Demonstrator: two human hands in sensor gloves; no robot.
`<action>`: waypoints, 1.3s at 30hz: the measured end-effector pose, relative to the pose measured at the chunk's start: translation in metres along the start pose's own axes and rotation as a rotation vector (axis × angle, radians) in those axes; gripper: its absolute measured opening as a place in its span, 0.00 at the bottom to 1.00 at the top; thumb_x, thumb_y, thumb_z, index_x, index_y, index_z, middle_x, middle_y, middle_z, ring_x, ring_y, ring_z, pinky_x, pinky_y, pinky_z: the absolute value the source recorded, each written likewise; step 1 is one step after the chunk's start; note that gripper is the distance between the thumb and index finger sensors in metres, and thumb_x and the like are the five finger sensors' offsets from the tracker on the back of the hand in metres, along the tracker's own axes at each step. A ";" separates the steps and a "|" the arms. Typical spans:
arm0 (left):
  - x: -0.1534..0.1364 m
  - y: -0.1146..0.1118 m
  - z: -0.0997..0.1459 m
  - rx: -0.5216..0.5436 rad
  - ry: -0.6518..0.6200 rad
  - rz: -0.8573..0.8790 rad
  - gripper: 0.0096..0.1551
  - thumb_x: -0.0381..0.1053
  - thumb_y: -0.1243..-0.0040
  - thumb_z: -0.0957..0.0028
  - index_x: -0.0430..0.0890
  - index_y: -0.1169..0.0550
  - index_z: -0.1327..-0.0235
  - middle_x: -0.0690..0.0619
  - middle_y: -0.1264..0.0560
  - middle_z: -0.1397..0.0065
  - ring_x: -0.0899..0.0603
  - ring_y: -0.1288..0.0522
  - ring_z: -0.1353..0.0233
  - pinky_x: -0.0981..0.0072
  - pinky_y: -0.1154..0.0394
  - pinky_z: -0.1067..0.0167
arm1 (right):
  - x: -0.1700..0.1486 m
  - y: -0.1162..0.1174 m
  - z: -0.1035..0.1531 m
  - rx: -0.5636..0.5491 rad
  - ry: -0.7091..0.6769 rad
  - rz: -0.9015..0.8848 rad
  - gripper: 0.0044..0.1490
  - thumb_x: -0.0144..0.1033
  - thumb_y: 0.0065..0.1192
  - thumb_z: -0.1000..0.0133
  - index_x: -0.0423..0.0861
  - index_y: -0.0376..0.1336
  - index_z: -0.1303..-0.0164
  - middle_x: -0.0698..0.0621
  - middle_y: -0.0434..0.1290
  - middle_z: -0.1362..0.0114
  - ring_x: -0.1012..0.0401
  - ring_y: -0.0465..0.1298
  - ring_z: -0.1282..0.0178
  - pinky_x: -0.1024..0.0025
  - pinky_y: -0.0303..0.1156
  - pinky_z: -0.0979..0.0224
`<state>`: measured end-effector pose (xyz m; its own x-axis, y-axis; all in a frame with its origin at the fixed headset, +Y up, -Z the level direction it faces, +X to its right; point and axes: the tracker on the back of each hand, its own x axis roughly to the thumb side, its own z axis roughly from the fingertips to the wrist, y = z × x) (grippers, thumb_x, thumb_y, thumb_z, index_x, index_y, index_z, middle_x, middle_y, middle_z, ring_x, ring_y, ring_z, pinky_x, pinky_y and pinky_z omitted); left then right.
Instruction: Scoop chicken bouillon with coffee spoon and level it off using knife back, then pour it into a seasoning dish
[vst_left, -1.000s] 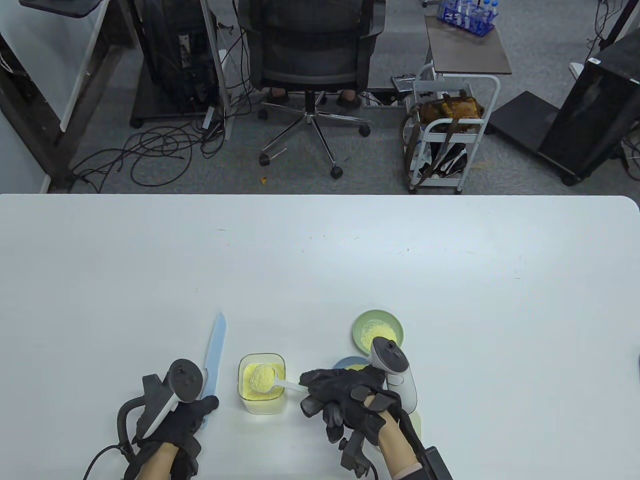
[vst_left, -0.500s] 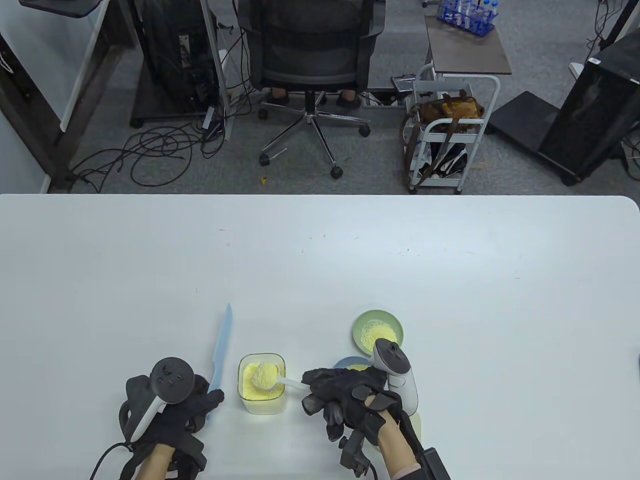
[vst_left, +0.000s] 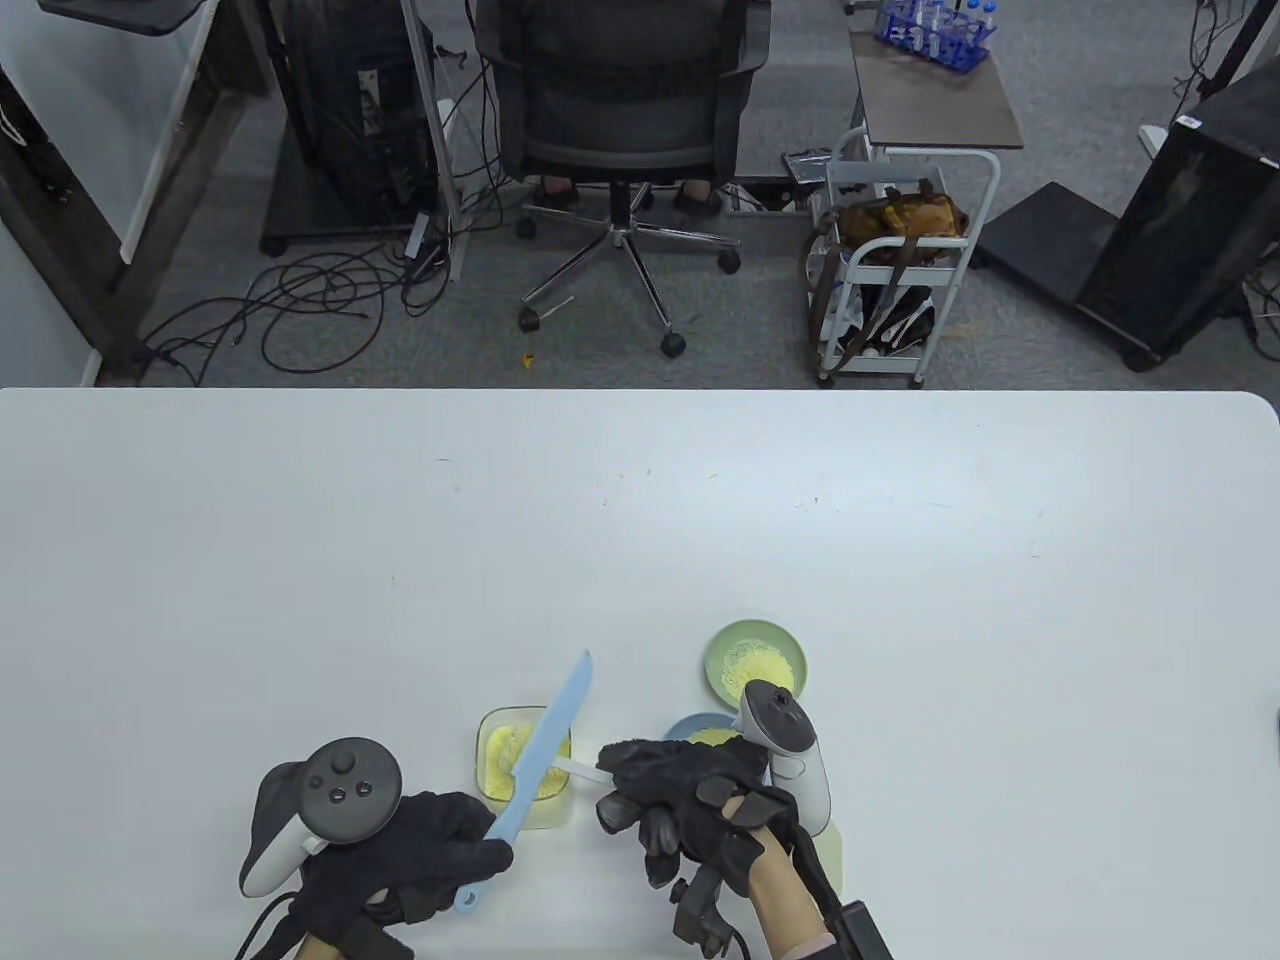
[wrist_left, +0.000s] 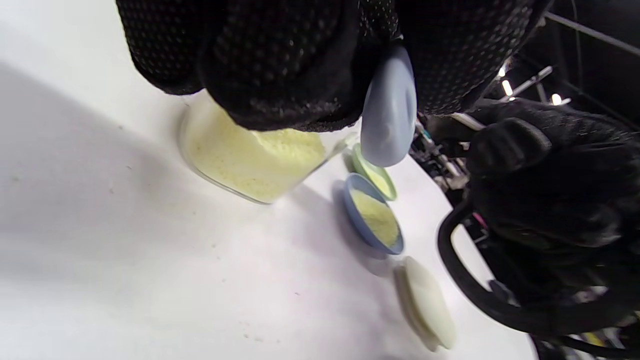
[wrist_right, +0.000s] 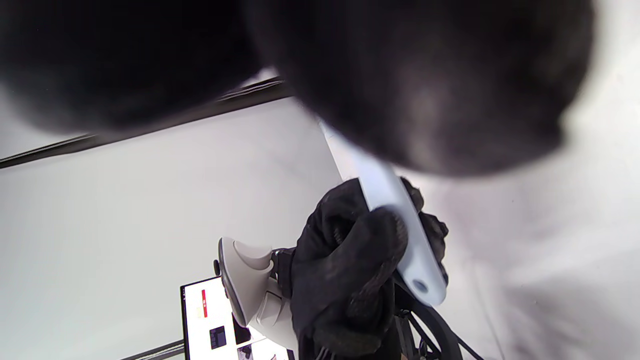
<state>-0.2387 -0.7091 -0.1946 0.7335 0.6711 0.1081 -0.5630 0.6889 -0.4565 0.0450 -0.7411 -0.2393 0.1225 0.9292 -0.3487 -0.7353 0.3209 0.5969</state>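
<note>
My left hand (vst_left: 440, 850) grips the handle of a light blue plastic knife (vst_left: 545, 750), whose blade slants up and to the right across the clear bouillon container (vst_left: 525, 768). The blade covers the bowl of the white coffee spoon (vst_left: 578, 769), which sits over the container; my right hand (vst_left: 670, 790) holds the spoon's handle. Yellow bouillon powder (wrist_left: 250, 155) fills the container. A green seasoning dish (vst_left: 755, 660) and a blue dish (wrist_left: 372, 215) beside it both hold some powder. The knife handle's end (wrist_right: 417, 270) shows in the right wrist view, held in the left glove.
A pale round lid (wrist_left: 425, 302) lies at the table's near edge, right of my right hand. The white table (vst_left: 640, 520) stretches wide behind the dishes. Beyond its far edge stand an office chair (vst_left: 620, 110) and a white cart (vst_left: 900, 260).
My left hand lifted the knife off the table, swung it right and laid its blade across the heaped spoon over the container. The right hand held the spoon almost still.
</note>
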 end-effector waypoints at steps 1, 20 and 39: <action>-0.001 0.001 0.000 0.012 0.020 -0.034 0.26 0.57 0.28 0.54 0.39 0.17 0.55 0.44 0.15 0.62 0.52 0.17 0.71 0.53 0.23 0.49 | 0.000 0.000 0.000 0.001 -0.001 0.000 0.26 0.22 0.54 0.46 0.22 0.51 0.48 0.28 0.72 0.61 0.75 0.80 0.82 0.76 0.84 0.82; -0.037 0.028 0.006 0.186 0.186 0.071 0.25 0.56 0.30 0.53 0.40 0.18 0.51 0.43 0.16 0.58 0.50 0.16 0.67 0.52 0.24 0.46 | 0.003 -0.007 0.014 -0.029 -0.053 -0.007 0.26 0.22 0.54 0.47 0.22 0.52 0.48 0.28 0.72 0.61 0.75 0.80 0.82 0.76 0.84 0.82; -0.089 0.008 -0.024 0.207 0.613 -0.286 0.23 0.57 0.28 0.63 0.43 0.16 0.62 0.46 0.15 0.66 0.53 0.18 0.74 0.56 0.22 0.52 | -0.001 -0.011 0.018 -0.001 -0.095 -0.039 0.26 0.22 0.54 0.46 0.22 0.51 0.48 0.28 0.72 0.61 0.75 0.80 0.82 0.76 0.83 0.81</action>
<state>-0.2992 -0.7695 -0.2296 0.9116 0.2226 -0.3455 -0.3321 0.8942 -0.3003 0.0648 -0.7426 -0.2321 0.2136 0.9291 -0.3019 -0.7291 0.3573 0.5837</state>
